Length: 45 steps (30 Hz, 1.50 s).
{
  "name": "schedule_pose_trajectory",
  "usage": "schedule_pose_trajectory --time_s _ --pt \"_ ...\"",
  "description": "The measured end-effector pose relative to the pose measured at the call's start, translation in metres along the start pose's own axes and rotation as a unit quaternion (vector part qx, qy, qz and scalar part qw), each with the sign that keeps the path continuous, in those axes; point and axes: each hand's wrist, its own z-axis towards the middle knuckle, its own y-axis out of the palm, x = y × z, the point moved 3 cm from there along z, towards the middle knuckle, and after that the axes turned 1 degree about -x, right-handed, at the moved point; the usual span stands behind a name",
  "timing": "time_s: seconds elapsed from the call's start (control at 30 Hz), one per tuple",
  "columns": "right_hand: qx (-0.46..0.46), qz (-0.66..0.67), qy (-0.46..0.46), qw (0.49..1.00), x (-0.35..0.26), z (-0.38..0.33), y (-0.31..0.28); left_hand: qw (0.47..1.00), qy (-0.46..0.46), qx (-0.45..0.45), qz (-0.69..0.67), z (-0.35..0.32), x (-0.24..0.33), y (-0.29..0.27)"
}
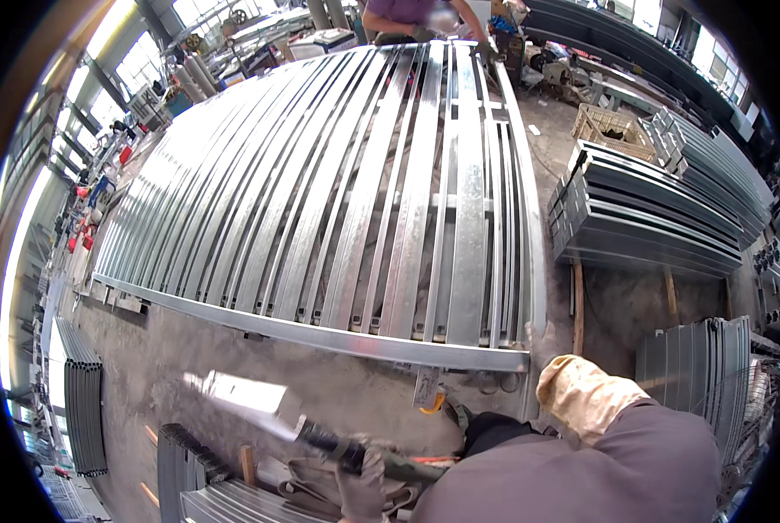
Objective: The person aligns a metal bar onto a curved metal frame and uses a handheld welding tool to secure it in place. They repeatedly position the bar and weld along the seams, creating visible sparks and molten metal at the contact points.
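Note:
My left hand (pixel 363 490), in a grey glove, is closed round the black handle of a long power tool (pixel 248 401). The tool has a pale silver body and is blurred; its narrow nose points left, clear of the metal frame. My right hand (pixel 543 345), gloved and below a tan sleeve cover, is at the near right corner of the large slatted metal frame (pixel 381 347). Its fingers are too blurred to read. Many silver slats (pixel 355 253) run lengthwise across the frame, with gaps between several at the right.
Across the frame, a person (pixel 407 16) in purple works at its far end with gloved hands. Stacked metal profiles (pixel 651 209) and a yellowish crate (pixel 615 131) stand right. More profiles (pixel 185 466) lie at lower left. A bracket with a yellow hook (pixel 433 403) hangs near my body.

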Motion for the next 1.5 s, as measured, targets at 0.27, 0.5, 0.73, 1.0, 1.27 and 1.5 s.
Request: schedule_pose_trajectory --time_s 0.27,0.5,0.73,1.0,1.27,1.5 --pt "-0.138 0.244 -0.160 0.946 -0.132 -0.076 0.014 0.950 0.027 -0.219 0.221 0.087 0.047 0.056" --pt "-0.228 0.288 -0.270 0.890 -0.278 -0.196 -0.004 0.738 0.097 -0.475 0.469 0.119 0.070 0.142" --pt "0.098 0.348 -0.238 0.902 -0.273 -0.212 -0.064 0.597 0.107 -0.632 0.482 0.093 0.052 0.205" --pt "0.108 0.488 -0.161 0.851 -0.212 -0.163 -0.115 0.669 0.218 -0.651 0.286 0.114 -0.014 0.214" --pt "0.105 0.542 -0.157 0.819 -0.167 -0.083 -0.156 0.864 0.213 -0.207 0.406 0.308 -0.043 0.076" --pt "0.028 0.549 -0.166 0.819 -0.161 -0.068 -0.163 0.855 0.245 -0.039 0.456 0.350 -0.034 -0.007"
